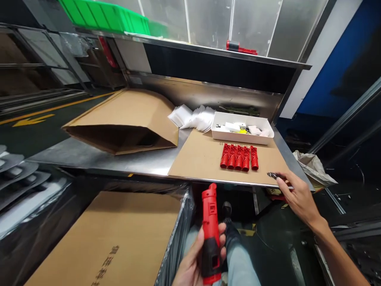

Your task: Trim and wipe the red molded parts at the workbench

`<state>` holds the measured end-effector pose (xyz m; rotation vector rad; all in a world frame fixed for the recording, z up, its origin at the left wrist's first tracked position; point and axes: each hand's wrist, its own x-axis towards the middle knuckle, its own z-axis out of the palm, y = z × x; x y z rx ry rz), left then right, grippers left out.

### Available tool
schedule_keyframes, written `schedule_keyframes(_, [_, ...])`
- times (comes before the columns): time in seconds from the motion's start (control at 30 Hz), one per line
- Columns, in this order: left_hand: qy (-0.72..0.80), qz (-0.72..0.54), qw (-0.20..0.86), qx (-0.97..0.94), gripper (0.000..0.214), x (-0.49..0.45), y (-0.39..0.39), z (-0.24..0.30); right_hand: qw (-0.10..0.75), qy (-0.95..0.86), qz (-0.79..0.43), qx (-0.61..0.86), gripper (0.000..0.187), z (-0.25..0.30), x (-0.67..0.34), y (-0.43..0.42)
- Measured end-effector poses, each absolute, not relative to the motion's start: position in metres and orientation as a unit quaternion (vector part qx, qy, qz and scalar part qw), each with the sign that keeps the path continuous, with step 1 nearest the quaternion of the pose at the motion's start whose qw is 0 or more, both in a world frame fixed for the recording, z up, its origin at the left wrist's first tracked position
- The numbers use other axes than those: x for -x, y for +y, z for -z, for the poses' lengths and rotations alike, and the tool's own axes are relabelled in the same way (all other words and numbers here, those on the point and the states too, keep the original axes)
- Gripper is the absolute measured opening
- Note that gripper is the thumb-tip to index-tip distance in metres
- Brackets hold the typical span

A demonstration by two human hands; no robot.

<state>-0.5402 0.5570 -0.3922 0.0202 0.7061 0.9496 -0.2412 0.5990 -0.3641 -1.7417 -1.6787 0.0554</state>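
Note:
My left hand (pixel 193 258) is wrapped round a red and black plastic tool housing (pixel 210 230), held upright below the bench edge. Over the right part of the bench, my right hand (pixel 294 192) pinches a small dark part (pixel 272 174) between thumb and fingers; its exact kind is too small to make out. Several red plastic housing pieces (pixel 238 157) lie in a row on a flat cardboard sheet (pixel 196 155), to the left of my right hand. Behind them stands a white tray (pixel 242 137) with small white, black and yellow items inside.
An open cardboard box (pixel 127 115) lies on the metal bench (pixel 143 161), beside a stack of white sheets (pixel 193 117). A large carton (pixel 119 234) in dark plastic stands below left. The shelf above holds a green bin (pixel 104 18) and another red tool housing (pixel 241 47).

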Motion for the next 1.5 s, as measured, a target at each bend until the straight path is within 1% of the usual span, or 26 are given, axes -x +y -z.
schedule_keyframes(0.07, [0.332,-0.435,0.835,0.055,0.02,0.529,0.555,0.382,0.369,-0.715,-0.019,0.594,0.021,0.341,0.268,0.565])
schedule_keyframes(0.13, [0.344,-0.43,0.83,0.09,0.021,0.52,0.553,0.372,0.358,-0.776,-0.047,0.517,0.017,0.323,0.295,0.541])
schedule_keyframes(0.23, [0.354,-0.44,0.819,0.103,0.02,0.513,0.547,0.363,0.336,-0.83,-0.066,0.439,0.023,0.312,0.327,0.526])
schedule_keyframes(0.37, [0.324,-0.452,0.828,0.075,0.025,0.517,0.54,0.366,0.313,-0.864,-0.049,0.39,0.025,0.32,0.348,0.527])
schedule_keyframes(0.57, [0.269,-0.472,0.839,-0.012,0.033,0.522,0.533,0.368,0.312,-0.864,0.007,0.394,0.024,0.333,0.353,0.522])
schedule_keyframes(0.77, [0.288,-0.463,0.838,-0.02,0.044,0.521,0.531,0.367,0.326,-0.872,0.011,0.366,0.02,0.337,0.355,0.519])
schedule_keyframes(0.87, [0.287,-0.467,0.836,-0.023,0.046,0.521,0.53,0.371,0.331,-0.868,0.015,0.371,0.022,0.339,0.358,0.518])
schedule_keyframes(0.93, [0.284,-0.455,0.843,-0.024,0.054,0.52,0.531,0.374,0.33,-0.866,0.019,0.375,0.023,0.339,0.36,0.518])
schedule_keyframes(1.03, [0.284,-0.445,0.849,-0.017,0.07,0.519,0.533,0.377,0.328,-0.867,0.019,0.375,0.021,0.339,0.36,0.518])
schedule_keyframes(1.2, [0.29,-0.45,0.844,-0.012,0.062,0.517,0.535,0.376,0.319,-0.864,0.018,0.39,0.021,0.337,0.36,0.517])
schedule_keyframes(1.43, [0.293,-0.448,0.845,-0.001,0.061,0.517,0.535,0.373,0.319,-0.861,0.013,0.395,0.021,0.337,0.36,0.516])
schedule_keyframes(1.5, [0.287,-0.449,0.846,0.008,0.057,0.517,0.534,0.373,0.32,-0.862,0.012,0.394,0.02,0.337,0.36,0.516])
